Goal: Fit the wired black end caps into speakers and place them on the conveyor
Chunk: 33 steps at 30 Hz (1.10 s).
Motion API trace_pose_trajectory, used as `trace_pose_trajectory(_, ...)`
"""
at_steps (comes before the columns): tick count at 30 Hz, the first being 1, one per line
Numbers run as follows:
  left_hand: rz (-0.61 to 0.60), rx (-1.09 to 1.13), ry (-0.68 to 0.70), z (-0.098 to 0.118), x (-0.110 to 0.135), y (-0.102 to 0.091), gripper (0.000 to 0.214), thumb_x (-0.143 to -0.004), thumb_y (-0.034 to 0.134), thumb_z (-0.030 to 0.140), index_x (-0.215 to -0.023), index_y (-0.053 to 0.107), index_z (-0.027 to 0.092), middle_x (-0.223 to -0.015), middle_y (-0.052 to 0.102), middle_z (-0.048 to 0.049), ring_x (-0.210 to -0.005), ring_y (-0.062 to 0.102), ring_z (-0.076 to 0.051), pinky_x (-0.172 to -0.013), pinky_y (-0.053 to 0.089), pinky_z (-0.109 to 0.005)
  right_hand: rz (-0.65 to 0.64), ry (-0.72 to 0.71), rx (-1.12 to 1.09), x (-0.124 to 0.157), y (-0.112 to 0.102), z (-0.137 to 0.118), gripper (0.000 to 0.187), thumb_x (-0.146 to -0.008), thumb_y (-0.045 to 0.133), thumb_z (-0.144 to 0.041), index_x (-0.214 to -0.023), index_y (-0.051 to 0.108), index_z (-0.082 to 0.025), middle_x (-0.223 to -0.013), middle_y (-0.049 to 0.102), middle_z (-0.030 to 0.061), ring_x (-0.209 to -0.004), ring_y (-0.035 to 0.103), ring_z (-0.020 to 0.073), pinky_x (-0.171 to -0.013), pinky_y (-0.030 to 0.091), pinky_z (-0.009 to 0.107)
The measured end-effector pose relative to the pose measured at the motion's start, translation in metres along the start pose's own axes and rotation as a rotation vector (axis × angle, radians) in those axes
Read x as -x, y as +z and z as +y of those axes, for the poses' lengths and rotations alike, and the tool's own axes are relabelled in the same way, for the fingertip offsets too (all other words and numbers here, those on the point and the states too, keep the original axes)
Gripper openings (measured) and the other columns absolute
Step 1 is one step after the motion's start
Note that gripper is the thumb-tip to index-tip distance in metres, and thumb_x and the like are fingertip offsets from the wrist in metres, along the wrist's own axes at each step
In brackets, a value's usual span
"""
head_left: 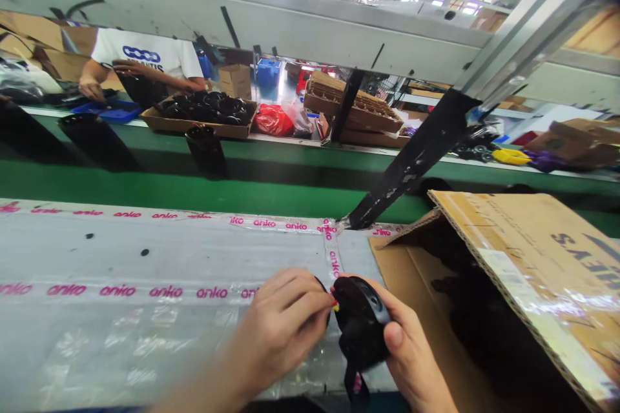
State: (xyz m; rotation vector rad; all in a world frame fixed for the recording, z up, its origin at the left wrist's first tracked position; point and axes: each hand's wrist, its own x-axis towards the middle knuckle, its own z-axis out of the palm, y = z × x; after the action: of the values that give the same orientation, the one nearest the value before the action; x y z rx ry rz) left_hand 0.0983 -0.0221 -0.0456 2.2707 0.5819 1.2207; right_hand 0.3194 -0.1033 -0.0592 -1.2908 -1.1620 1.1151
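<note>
My right hand (411, 348) is wrapped round a black rounded plastic housing (361, 319), its thumb on the near side. A black strap-like piece (356, 381) hangs below the housing. My left hand (290, 319) is closed in a pinch right beside the housing's left side. At its fingertips shows a tiny red and yellow bit (336, 305), perhaps wire ends, too small to be sure. Behind those fingers, a dark curved edge is partly hidden, so I cannot make out all that the left hand holds. Both hands are above the plastic-covered bench (169, 335).
An open cardboard box (547, 271) with dark contents stands close on the right. A black-wrapped post (411, 161) rises at the bench's back edge. Beyond, black cylinders (206, 151) stand on a green belt (271, 197). Across it, a person (145, 64) handles a dark part.
</note>
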Motion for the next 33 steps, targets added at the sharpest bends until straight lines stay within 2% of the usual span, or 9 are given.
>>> trace_pose_trajectory(5,0.026,-0.042,-0.055,0.003,-0.004,0.004,0.016,-0.099,0.066,0.005,-0.105,0.068,0.020,-0.090,0.073,-0.0034,-0.084,0.068,-0.018,-0.077,0.058,-0.032,0.004,-0.006,0.080,0.005,0.004,-0.010,0.091,-0.080,0.071,-0.090,-0.144,0.072,-0.025,-0.134,0.081,0.0137,-0.129,0.075,0.0414,-0.093,0.069,0.039)
trace_pose_trajectory(9,-0.013,0.037,-0.098,0.002,-0.005,0.006,0.014,-0.100,0.066,0.007,-0.101,0.066,0.021,-0.088,0.073,-0.0028,-0.083,0.069,-0.018,-0.076,0.058,-0.031,0.068,-0.035,0.126,0.006,0.011,-0.019,0.089,-0.079,0.072,-0.090,-0.137,0.077,-0.023,-0.125,0.084,0.0133,-0.121,0.079,0.0399,-0.086,0.071,0.036)
trace_pose_trajectory(12,-0.037,0.096,-0.088,-0.001,-0.005,0.002,0.014,-0.102,0.067,0.008,-0.106,0.068,0.021,-0.095,0.077,-0.0040,-0.088,0.073,-0.019,-0.082,0.060,-0.032,0.119,-0.056,0.140,0.002,0.016,-0.022,0.088,-0.076,0.074,-0.091,-0.130,0.080,-0.022,-0.120,0.086,0.0131,-0.111,0.083,0.0374,-0.088,0.070,0.036)
trace_pose_trajectory(16,-0.010,0.041,-0.030,-0.003,-0.003,-0.005,0.019,-0.105,0.064,0.007,-0.114,0.071,0.021,-0.104,0.080,-0.0060,-0.095,0.075,-0.020,-0.090,0.062,-0.034,0.066,-0.006,0.070,-0.003,0.016,-0.017,0.089,-0.077,0.070,-0.093,-0.130,0.081,-0.022,-0.106,0.087,0.0123,-0.101,0.084,0.0370,-0.086,0.071,0.041)
trace_pose_trajectory(20,0.045,-0.013,0.010,-0.003,0.000,-0.009,0.022,-0.102,0.065,0.003,-0.113,0.071,0.021,-0.103,0.079,-0.0049,-0.093,0.075,-0.018,-0.093,0.063,-0.034,0.078,0.005,-0.004,-0.004,0.015,-0.001,0.083,-0.084,0.066,-0.090,-0.130,0.082,-0.023,-0.122,0.085,0.0141,-0.111,0.082,0.0363,-0.098,0.067,0.043)
trace_pose_trajectory(24,0.016,-0.043,0.037,-0.003,0.001,-0.009,0.022,-0.100,0.067,0.003,-0.113,0.072,0.020,-0.101,0.078,-0.0050,-0.091,0.073,-0.018,-0.087,0.062,-0.034,0.063,0.013,-0.036,-0.003,0.015,0.006,0.082,-0.086,0.066,-0.088,-0.135,0.079,-0.024,-0.133,0.082,0.0152,-0.128,0.076,0.0377,-0.112,0.059,0.047)
trace_pose_trajectory(28,0.003,-0.067,0.017,-0.001,0.002,-0.008,0.021,-0.100,0.066,0.004,-0.112,0.073,0.020,-0.099,0.076,-0.0050,-0.089,0.073,-0.018,-0.083,0.063,-0.032,0.045,0.021,-0.034,-0.002,0.015,0.001,0.084,-0.084,0.067,-0.090,-0.135,0.080,-0.024,-0.130,0.083,0.0155,-0.125,0.078,0.0382,-0.109,0.062,0.047)
trace_pose_trajectory(33,-0.051,-0.047,-0.019,-0.001,0.000,-0.005,0.021,-0.102,0.065,0.005,-0.114,0.071,0.021,-0.102,0.076,-0.0048,-0.092,0.073,-0.018,-0.084,0.061,-0.030,0.026,0.013,0.118,0.003,0.015,-0.014,0.092,-0.082,0.069,-0.091,-0.146,0.074,-0.025,-0.135,0.080,0.0159,-0.120,0.078,0.0378,-0.106,0.063,0.048)
